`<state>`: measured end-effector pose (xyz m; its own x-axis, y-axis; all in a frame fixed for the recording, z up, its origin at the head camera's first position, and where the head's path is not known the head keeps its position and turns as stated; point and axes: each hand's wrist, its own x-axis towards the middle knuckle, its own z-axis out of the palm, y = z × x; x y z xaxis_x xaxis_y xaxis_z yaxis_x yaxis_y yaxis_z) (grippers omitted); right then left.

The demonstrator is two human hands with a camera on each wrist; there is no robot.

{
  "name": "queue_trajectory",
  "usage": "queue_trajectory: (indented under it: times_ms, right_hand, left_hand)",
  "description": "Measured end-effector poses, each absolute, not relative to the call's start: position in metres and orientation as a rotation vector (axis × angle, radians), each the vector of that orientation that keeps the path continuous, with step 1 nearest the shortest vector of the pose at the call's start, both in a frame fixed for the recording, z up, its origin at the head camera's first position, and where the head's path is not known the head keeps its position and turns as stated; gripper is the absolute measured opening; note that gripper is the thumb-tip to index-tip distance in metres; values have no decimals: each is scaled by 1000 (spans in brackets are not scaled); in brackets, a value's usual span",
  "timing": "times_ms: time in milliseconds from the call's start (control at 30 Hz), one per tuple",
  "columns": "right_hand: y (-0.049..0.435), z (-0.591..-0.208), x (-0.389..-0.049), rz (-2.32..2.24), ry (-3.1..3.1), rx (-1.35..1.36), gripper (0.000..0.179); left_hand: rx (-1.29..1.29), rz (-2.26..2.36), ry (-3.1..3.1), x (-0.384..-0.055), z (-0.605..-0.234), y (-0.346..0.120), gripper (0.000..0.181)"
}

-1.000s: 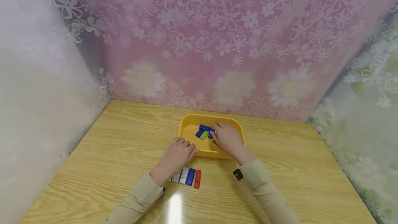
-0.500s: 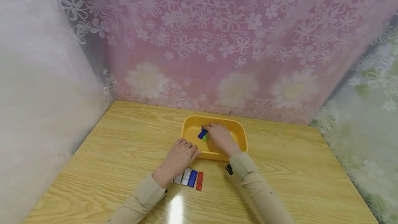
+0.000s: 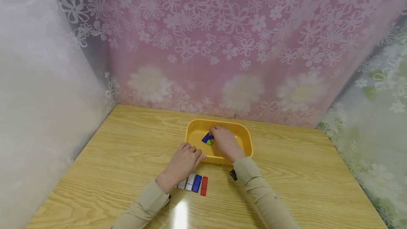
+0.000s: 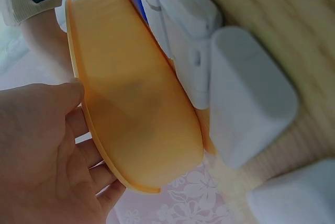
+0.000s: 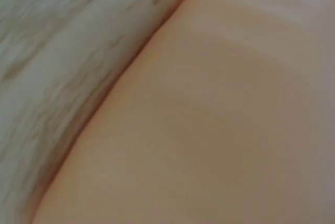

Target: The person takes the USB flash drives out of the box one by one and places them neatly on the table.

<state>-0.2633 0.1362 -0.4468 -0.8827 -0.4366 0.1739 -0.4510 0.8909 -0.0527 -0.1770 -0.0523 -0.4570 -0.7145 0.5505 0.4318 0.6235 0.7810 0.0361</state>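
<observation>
Two forearms in beige cloth, the left sleeve point(image 3: 141, 202) and the right sleeve point(image 3: 262, 192), are seen stretched over a wood-grained table point(image 3: 95, 172), where a bright reflection point(image 3: 180, 216) is cast on the nearest stretch. A black wristband point(image 3: 233, 175) is worn at the right cuff. Just beyond, small oblong pieces are lined up side by side on the table: a red piece point(image 3: 204, 186) at the right end, then a blue piece point(image 3: 196, 183) and a white piece point(image 3: 190, 181), with the row's pale left end partly covered by the left wrist. More white blocks point(image 4: 251, 96) are caught close up by the left wrist camera.

Farther on, the near left corner of a yellow bin point(image 3: 216, 159) is gripped by the left hand point(image 3: 182, 160), its rim held between thumb and curled fingers. The bin is set upright beyond the row. Inside it, the right hand point(image 3: 225, 142) is lowered with fingers bent toward a dark blue piece point(image 3: 206, 138); whether anything is pinched there cannot be told. A bright green piece point(image 3: 209, 142) is laid against the blue on the bin's floor. At the rear, the scene is closed off by a pink floral curtain point(image 3: 203, 45), flanked by pale drapes point(image 3: 41, 98)
</observation>
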Motion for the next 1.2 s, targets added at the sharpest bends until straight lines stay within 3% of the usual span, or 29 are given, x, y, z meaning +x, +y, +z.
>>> queue_trajectory:
  times_ms: [367, 667, 1200]
  right_hand:
    - [138, -448, -262, 261, -2950, 670, 33]
    - [143, -443, -261, 508, -2963, 646, 27]
    - [155, -414, -214, 1040, -2670, 539, 36]
  left_hand:
    - [-881, -254, -2606, -178, -459, -52, 30]
    - [-882, -262, -2591, -179, -461, -52, 30]
    - [-876, -248, -2590, -177, -461, -51, 31]
